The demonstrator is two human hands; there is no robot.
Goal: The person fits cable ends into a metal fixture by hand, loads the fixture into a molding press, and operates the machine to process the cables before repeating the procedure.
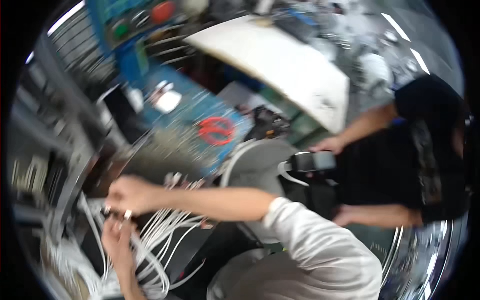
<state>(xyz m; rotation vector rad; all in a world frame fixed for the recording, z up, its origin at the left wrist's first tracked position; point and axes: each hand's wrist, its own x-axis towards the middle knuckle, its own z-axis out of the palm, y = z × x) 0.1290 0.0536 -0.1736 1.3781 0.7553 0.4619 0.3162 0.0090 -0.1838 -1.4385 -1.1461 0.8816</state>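
My right hand (pixel 132 195) reaches across to the left, its fingers bent and closed over the machine's edge. Just below it, my left hand (pixel 118 240) is raised with its fingertips pinched together. A small pale piece (pixel 128 214) shows between the two hands, too blurred to name, and the fingers hide most of what they grip. A bundle of white cables (pixel 152 255) hangs and loops beside my left hand, some ends spread out under my right forearm.
Red-handled scissors or pliers (pixel 216 131) lie on a blue worktop (pixel 192 107) ahead. A grey round bin or stool (pixel 257 160) stands right of it. On the right, a person in black (pixel 385 165) holds a dark device (pixel 312 161). A white tabletop (pixel 285 60) lies beyond.
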